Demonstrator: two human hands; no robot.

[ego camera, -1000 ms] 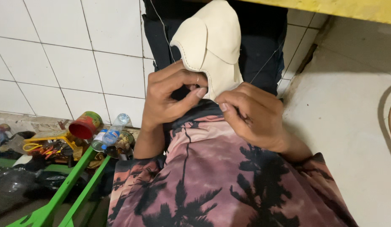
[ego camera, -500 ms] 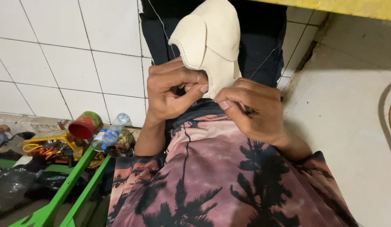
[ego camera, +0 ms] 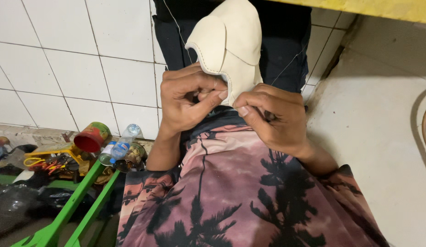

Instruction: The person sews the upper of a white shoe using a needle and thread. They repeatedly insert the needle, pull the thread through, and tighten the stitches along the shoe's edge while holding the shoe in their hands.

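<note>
- Cream shoe upper (ego camera: 231, 45): pale leather piece with a stitched seam along its edge, held up in front of the person's chest, over dark trousers. Its long axis runs up and away from the body, the rounded end farthest off and the lower edge nearest the fingers.
- Left hand (ego camera: 187, 98): fingers curled in and pinched on the lower left edge of the upper, thumb pressed toward the seam. A ring shows on one finger.
- Right hand (ego camera: 272, 116): fingers bunched, thumb and forefinger meeting right at the lower edge of the upper, just beside the left thumb. It seems to pinch something small there; what it is cannot be made out.
- Relation of note: the upper lies directly above and beyond both sets of fingertips, which meet at its bottom edge; both hands are about equally near, touching it.
- Thin threads (ego camera: 176, 23): fine lines run upward from the work on either side of the upper.
- Patterned shirt (ego camera: 249, 196): pink and dark, palm-tree print, in the foreground.
- White tiled wall (ego camera: 62, 59): left of the hands.
- Red tin (ego camera: 91, 137), plastic bottle (ego camera: 123, 142) and green frame (ego camera: 71, 210): clutter low on the left, well apart from the hands.
</note>
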